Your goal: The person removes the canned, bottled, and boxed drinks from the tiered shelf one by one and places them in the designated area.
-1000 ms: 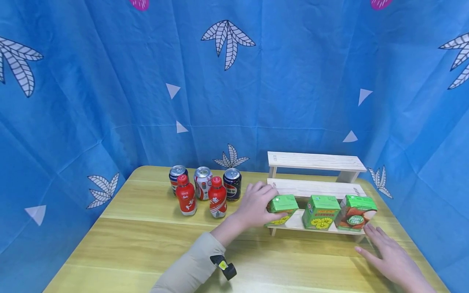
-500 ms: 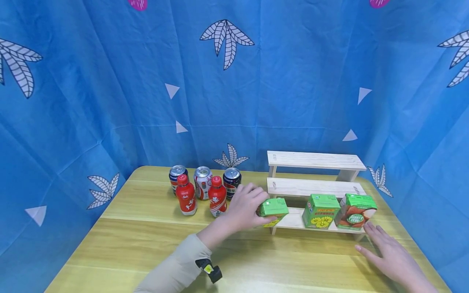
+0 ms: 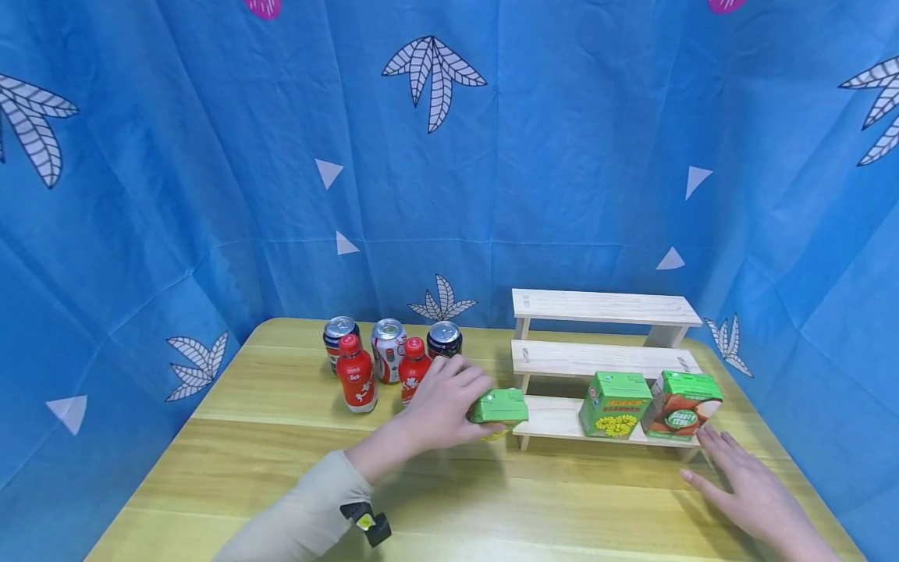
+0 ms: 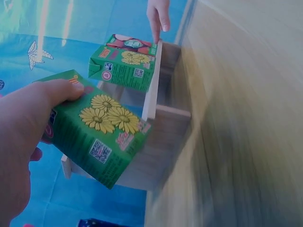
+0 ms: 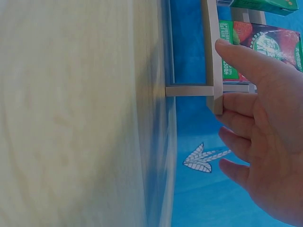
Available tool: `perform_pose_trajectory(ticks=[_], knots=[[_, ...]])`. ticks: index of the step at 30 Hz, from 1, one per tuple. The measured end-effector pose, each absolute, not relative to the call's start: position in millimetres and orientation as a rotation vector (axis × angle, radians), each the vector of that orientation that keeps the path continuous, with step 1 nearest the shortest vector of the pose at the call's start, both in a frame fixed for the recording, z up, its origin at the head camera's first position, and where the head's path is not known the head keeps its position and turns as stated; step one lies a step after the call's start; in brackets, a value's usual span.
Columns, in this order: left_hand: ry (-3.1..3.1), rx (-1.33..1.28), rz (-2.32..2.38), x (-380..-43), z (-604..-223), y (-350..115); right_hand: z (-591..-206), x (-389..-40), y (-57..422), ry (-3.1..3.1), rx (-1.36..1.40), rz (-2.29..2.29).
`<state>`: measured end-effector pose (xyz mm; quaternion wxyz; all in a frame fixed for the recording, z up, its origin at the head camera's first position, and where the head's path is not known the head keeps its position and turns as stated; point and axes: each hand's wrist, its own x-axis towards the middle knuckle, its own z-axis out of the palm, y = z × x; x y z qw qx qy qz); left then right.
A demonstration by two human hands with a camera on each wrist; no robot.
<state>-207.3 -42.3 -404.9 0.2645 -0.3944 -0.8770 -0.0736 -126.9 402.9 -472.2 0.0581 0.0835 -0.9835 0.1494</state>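
My left hand [image 3: 444,406] grips a green drink carton [image 4: 102,125] with yellow chrysanthemums, held tilted in the left wrist view and off the left end of the wooden step shelf [image 3: 551,414]. Its thumb lies across the flowered face. On the lowest step stand a second chrysanthemum carton [image 3: 615,406] and, right of it, a green and brown-red carton [image 3: 681,406]. My right hand [image 3: 751,492] has its fingers extended, the fingertips right at the shelf's lower right end, and holds nothing.
Left of the shelf stand two red bottles [image 3: 357,375] with several drink cans [image 3: 389,349] behind them. The left hand partly covers the nearer bottle and the dark can. A blue patterned curtain [image 3: 562,156] surrounds the yellow wooden table [image 3: 211,468].
My left hand has drawn the chrysanthemum carton leftward off the lowest step, toward the bottles. The right hand has stayed at the shelf's right end.
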Motion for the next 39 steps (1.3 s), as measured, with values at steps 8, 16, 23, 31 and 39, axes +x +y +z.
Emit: perform_pose_trajectory(ticks=[8,16,23,31,39], knots=[[-2.374,-1.061,-0.167,-202.9,-400.8,-60.6,-472.1,-126.4,402.6,-2.976,0.255,0.458],[-2.357,-1.032,-0.148,-198.4,-401.0,-82.2,-473.1,-126.2,403.0,-2.959,0.259,0.457],[-2.375,-1.0,-0.191,-193.8,-402.1,-103.5,-472.5,-126.0,402.1,-2.967,0.26,0.457],[-2.423,-0.923,-0.225,-188.0,-402.2,-129.3,-471.8,-125.5,401.1,-2.969,0.257,0.448],[-2.446,-0.851,-0.284,-181.3,-401.8,-157.7,-472.8,-124.8,401.1,-2.949,0.257,0.446]])
